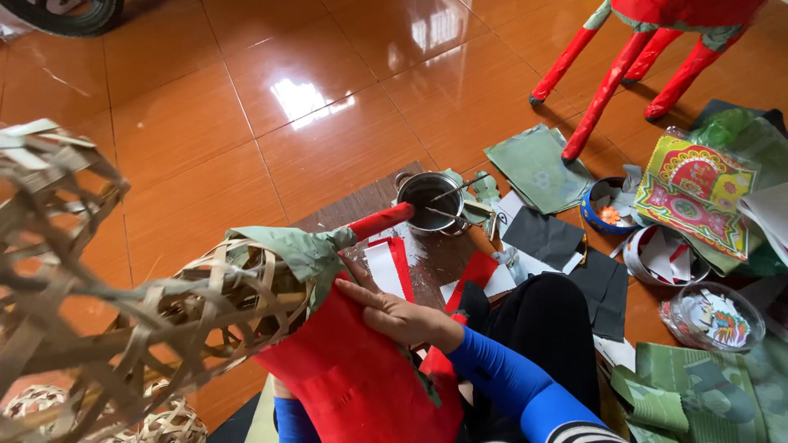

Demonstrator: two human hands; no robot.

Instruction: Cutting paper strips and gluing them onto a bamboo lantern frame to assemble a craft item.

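Centrally, at lower middle of the frame: right hand (394,316), fingers released and pressed flat on red paper (353,377) covering a woven bamboo frame (205,303). Left hand (283,390) is mostly hidden beneath the frame at the bottom edge; whether its fingers grasp cannot be told. Upper centre on the floor: metal pot (427,197); right side: green paper sheets (538,168), red-papered legs (603,90).
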